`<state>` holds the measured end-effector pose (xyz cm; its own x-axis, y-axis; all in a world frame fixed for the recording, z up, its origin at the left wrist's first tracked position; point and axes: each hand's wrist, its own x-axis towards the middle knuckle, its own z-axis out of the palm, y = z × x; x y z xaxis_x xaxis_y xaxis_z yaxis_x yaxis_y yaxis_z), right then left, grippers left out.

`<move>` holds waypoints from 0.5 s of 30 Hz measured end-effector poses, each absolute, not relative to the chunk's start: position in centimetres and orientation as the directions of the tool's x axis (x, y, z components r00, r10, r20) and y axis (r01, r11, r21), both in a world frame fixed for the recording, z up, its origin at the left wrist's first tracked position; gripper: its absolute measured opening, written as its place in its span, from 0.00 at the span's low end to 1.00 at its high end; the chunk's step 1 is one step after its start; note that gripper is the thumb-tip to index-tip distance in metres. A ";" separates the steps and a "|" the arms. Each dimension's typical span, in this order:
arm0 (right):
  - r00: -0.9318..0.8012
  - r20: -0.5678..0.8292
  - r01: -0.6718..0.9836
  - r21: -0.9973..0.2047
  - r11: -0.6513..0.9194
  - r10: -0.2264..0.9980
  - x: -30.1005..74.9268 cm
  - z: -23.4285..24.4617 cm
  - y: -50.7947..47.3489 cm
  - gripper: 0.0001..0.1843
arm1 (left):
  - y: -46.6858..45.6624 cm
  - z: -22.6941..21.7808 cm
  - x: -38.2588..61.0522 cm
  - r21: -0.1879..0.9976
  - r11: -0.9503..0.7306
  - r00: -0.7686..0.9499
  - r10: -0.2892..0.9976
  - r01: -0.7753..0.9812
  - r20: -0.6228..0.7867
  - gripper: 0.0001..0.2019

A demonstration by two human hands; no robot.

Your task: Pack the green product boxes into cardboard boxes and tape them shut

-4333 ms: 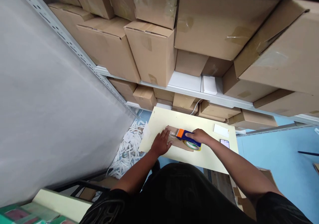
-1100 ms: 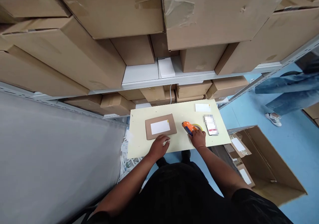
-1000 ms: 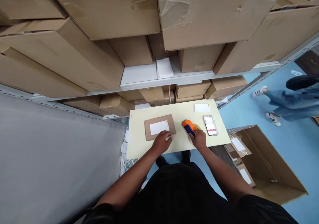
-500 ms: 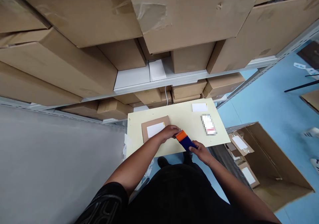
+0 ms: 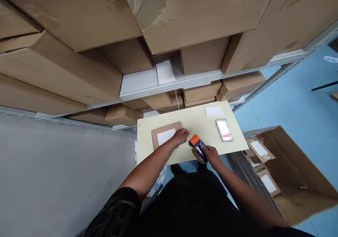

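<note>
A flat brown cardboard parcel (image 5: 163,130) with a white label (image 5: 165,137) lies on the small pale yellow table (image 5: 208,126). My left hand (image 5: 181,136) rests on the parcel's right edge, fingers curled and pinched toward the dispenser. My right hand (image 5: 208,153) grips an orange and blue tape dispenser (image 5: 197,146) with its tape roll, held just right of the parcel near the table's front edge.
A phone (image 5: 224,130) and a white card (image 5: 214,111) lie at the table's right. Metal shelving (image 5: 137,89) packed with cardboard boxes rises behind. An open carton (image 5: 287,173) with labelled parcels sits on the blue floor at right. A grey wall stands left.
My right hand picked the tape dispenser up from beside the phone and brought it to the parcel's right edge. My left hand slid from the parcel's front edge to its right edge.
</note>
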<state>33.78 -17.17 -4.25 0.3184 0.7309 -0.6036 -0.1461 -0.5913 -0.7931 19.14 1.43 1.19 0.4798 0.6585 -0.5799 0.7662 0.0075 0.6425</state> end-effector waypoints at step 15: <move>0.041 -0.919 -0.635 -0.327 -0.700 0.391 28.5 -8.3 -17.4 0.32 | 6.9 -5.1 25.5 0.352 -0.398 0.522 0.505 0.847 -0.687 0.09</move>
